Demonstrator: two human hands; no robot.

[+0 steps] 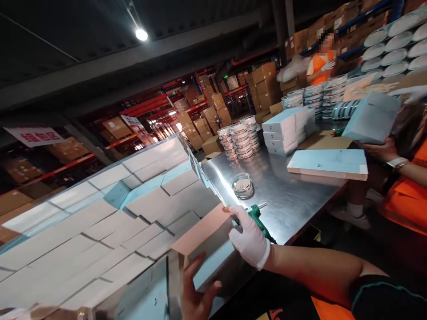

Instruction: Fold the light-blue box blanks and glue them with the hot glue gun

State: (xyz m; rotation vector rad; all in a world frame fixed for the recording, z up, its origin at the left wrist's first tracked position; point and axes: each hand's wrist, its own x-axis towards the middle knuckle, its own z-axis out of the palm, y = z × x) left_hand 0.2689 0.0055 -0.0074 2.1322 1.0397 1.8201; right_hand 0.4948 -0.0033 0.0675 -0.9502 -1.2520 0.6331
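A long white cardboard box with a pinkish flap raised sits tilted in front of me. My right hand, in a white glove, grips its far end, thumb and fingers at the edge. At the near end my bare left hand holds the box, fingers on one side and thumb on the other. Just beyond my right hand a green glue gun lies on the metal table. A round clear-lidded tin stands past it.
Stacked white boxes fill the left. Tins, more white boxes and a flat white box are on the table. At right a co-worker's hand holds a white box. Another person's wrist shows bottom left.
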